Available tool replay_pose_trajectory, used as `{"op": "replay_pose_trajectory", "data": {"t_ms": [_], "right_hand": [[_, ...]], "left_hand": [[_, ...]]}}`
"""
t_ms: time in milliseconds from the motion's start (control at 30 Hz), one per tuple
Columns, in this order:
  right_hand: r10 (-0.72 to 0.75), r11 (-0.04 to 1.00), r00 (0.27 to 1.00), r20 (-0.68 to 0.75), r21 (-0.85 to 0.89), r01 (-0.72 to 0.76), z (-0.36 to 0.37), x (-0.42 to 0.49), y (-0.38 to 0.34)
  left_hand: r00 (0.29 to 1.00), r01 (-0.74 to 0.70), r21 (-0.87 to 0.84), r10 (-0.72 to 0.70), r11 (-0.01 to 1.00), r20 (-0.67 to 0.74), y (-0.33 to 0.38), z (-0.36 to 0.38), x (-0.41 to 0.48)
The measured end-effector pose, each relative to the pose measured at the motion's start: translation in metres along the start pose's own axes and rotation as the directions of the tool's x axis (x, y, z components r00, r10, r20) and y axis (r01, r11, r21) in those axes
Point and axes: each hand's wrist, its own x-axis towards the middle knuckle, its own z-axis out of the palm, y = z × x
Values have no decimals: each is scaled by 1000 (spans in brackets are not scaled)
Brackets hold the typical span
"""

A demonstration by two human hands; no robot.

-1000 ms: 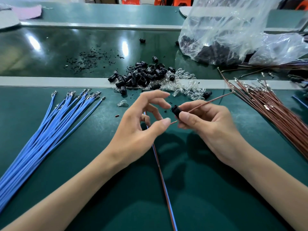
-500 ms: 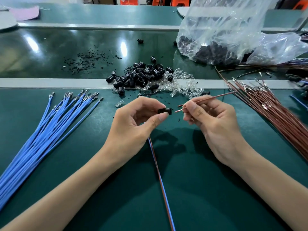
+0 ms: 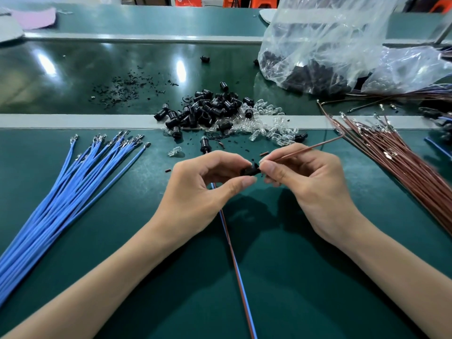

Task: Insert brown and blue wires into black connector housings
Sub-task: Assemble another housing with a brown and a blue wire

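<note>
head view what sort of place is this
Most likely a wire-harness assembly bench in a factory or workshop. Sorted bundles of blue wires and brown wires with metal terminals lie on a green work mat, beside a heap of black connector housings and a clear bag of dark parts.

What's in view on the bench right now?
blue wires: many, blue, left
brown wires: many, brown, right
black connector housings: pile, black, centre back
clear plastic pieces: pile, transparent, beside that pile
plastic bags: at least two, clear, back right
black crumbs: scattered, black, back left
pink sheet: one, pink, far left corner
wire pair: one, blue and brown, centre, running toward camera
held housing: one, black, centre
held brown wire: one, brown, tip at the housing
left hand: one, grip on held housing
right hand: one, grip on held brown wire
</note>
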Motion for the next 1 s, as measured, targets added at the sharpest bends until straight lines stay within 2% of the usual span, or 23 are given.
{"op": "replay_pose_trajectory", "data": {"t_ms": [333,467,600,700,767,867,933,1000], "right_hand": [[9,999,999,41,-50,-7,-1,0,1],[28,998,997,77,-54,-24,-1,0,0],[86,995,990,109,36,-91,-4,0,-1],[125,986,992,31,105,-127,-5,3,0],[99,995,995,-2,32,-99,-4,3,1],[53,993,997,51,-107,-47,-2,1,1],[69,997,996,60,-28,-67,-3,0,0],[136,973,990,46,181,-142,-5,3,-1]], "left_hand": [[997,-78,92,80,993,-10,-2,-1,0],[998,-61,85,63,995,-25,-3,0,-1],[998,-19,71,24,997,-64,-2,1,0],[998,-20,128,28,992,-63,0,1,0],[998,-40,183,49,982,-46,0,1,-1],[997,-53,212,62,976,-39,0,0,-1],[997,-43,227,55,973,-49,0,0,-1],[997,-32,245,49,969,-65,-1,1,-1]]}}
